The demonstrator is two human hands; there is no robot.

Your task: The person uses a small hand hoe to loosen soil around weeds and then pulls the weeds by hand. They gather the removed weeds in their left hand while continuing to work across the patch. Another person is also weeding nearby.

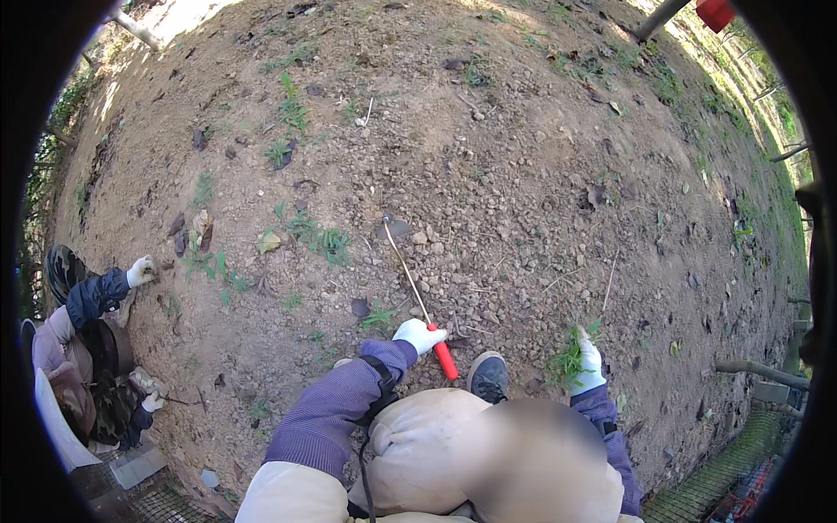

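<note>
My left hand [418, 335], in a white glove, is closed around the red handle of a hand hoe [406, 269]. Its thin brass-coloured shaft points away from me, and the grey blade [397, 229] rests on or just over loose, cloddy soil [451, 209]. Out to the right, my right hand [588, 367], also gloved, grips a bunch of pulled green weeds [565, 363] close to the ground. A small weed [378, 318] grows just left of my left hand. My dark shoe [489, 378] stands between the two hands.
At the left a co-worker [78, 340] with white gloves crouches near the ground. Green weeds [320, 240] and dry leaves [267, 242] dot the soil ahead. Wooden poles [762, 372] stand along the right, near dark netting [713, 471]. Something red [715, 13] hangs at top right.
</note>
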